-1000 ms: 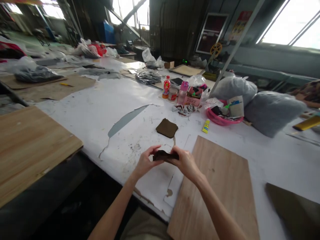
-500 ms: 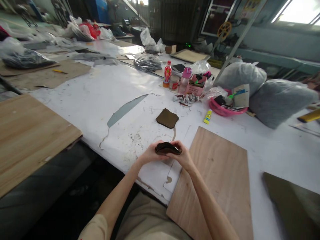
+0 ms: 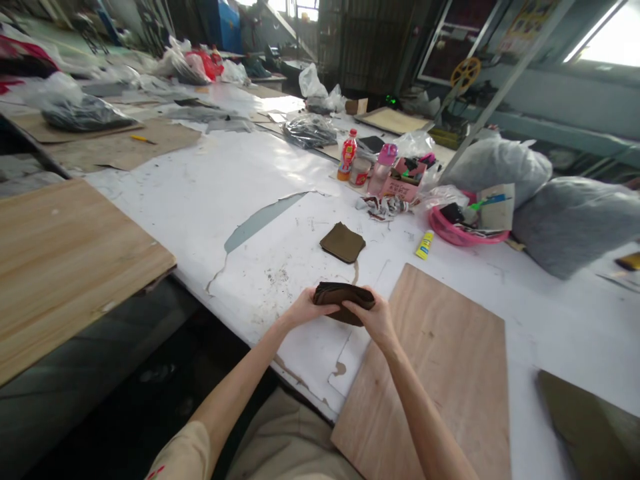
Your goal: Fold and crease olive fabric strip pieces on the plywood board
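Observation:
A stack of dark brown cut pieces (image 3: 345,305), perhaps leather or fabric, is held between both hands above the table's near edge. My left hand (image 3: 303,307) grips its left end, thumb across the near face. At the right end my right hand (image 3: 375,319) does the same, thumb pressed on the front. The held pieces bow slightly, and their upper edges show as several layers. Just beyond lies another stack of brown pieces (image 3: 343,243), flat on the white table (image 3: 280,267), touched by neither hand.
A plywood board (image 3: 440,360) lies right of my hands, and a wooden panel (image 3: 75,267) is at left. Farther right are a yellow tube (image 3: 425,245), a pink basket (image 3: 465,235) and grey bags (image 3: 580,220). A red-capped bottle (image 3: 347,157) stands behind.
The held stack has tilted, so more of its near face shows, and its layers are more evenly bent. Both hands keep their hold. The whole view has shifted slightly.

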### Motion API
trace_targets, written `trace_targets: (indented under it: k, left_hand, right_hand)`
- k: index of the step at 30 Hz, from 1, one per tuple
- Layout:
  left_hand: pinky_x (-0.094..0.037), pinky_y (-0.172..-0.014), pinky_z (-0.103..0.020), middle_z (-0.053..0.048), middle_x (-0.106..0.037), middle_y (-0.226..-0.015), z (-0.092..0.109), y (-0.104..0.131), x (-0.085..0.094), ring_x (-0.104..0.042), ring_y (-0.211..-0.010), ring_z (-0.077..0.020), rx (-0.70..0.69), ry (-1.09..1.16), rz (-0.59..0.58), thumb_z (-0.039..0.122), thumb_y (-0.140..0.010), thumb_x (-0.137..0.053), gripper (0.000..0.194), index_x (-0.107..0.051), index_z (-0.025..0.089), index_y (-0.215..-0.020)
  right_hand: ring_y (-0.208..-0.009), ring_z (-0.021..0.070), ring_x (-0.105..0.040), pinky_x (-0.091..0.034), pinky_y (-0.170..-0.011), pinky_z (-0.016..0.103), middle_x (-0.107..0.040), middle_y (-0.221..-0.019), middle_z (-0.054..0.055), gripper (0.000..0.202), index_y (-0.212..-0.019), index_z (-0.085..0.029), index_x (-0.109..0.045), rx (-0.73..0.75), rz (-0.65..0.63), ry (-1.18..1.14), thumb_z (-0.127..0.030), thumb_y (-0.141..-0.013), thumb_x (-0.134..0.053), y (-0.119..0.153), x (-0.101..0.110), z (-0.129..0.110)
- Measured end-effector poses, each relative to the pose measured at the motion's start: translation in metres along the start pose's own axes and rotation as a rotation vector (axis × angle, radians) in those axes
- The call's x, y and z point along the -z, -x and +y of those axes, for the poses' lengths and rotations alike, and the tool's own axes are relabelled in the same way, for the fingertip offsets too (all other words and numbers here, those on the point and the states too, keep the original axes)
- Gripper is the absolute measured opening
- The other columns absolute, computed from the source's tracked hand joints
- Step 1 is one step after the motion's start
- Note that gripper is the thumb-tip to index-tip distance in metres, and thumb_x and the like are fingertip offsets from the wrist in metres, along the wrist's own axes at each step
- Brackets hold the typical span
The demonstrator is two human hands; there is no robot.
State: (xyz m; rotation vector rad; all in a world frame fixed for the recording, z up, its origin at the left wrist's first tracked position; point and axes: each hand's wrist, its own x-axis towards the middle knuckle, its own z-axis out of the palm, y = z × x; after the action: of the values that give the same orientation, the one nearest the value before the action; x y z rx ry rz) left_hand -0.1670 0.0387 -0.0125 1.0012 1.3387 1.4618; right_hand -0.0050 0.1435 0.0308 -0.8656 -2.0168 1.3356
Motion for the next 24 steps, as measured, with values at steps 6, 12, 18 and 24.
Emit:
trace_targets:
  k: [6,12,18,24]
  left_hand:
    - [-0.055,-0.085,-0.037,-0.007,-0.075,-0.095,0.000,-0.003,0.007,-0.069,-0.087,-0.0240,0.058,0.051,-0.084,0.033,-0.059,-0.086,0.048,-0.073,0.010,-0.100]
    - [-0.054,-0.083,-0.034,-0.005,-0.075,-0.091,-0.008,-0.002,0.010,-0.069,-0.083,-0.0213,0.065,0.072,-0.103,0.035,-0.061,-0.084,0.044,-0.073,0.012,-0.098]
    - [-0.053,-0.082,-0.033,-0.004,-0.074,-0.090,-0.005,-0.008,0.010,-0.067,-0.081,-0.0203,0.073,0.069,-0.190,0.030,-0.057,-0.086,0.045,-0.073,0.012,-0.097]
    - [-0.051,-0.075,-0.029,0.001,-0.070,-0.077,-0.008,-0.013,0.005,-0.062,-0.072,-0.0161,0.074,0.060,-0.178,0.028,-0.061,-0.082,0.028,-0.072,0.016,-0.085]
  right_hand:
    - [-0.070,0.0173,-0.061,-0.048,-0.067,0.027,-0.068,-0.074,-0.001,0.033,-0.085,-0.020,-0.066,-0.029,-0.045,0.040,-0.043,-0.066,-0.080,0.002,0.009,-0.006]
    - [-0.072,0.0179,-0.062,-0.048,-0.068,0.028,-0.068,-0.076,-0.001,0.031,-0.086,-0.021,-0.064,-0.007,-0.092,0.094,-0.042,-0.068,-0.077,0.002,0.016,-0.007]
    - [-0.083,0.0181,-0.065,-0.046,-0.074,0.029,-0.070,-0.092,-0.001,0.024,-0.095,-0.025,-0.062,0.141,-0.227,0.443,-0.033,-0.075,-0.073,-0.010,0.019,-0.038]
    - [-0.084,0.0201,-0.065,-0.043,-0.070,0.030,-0.069,-0.099,0.002,0.030,-0.107,-0.026,-0.058,0.246,-0.351,0.785,-0.025,-0.080,-0.068,-0.021,-0.002,-0.055]
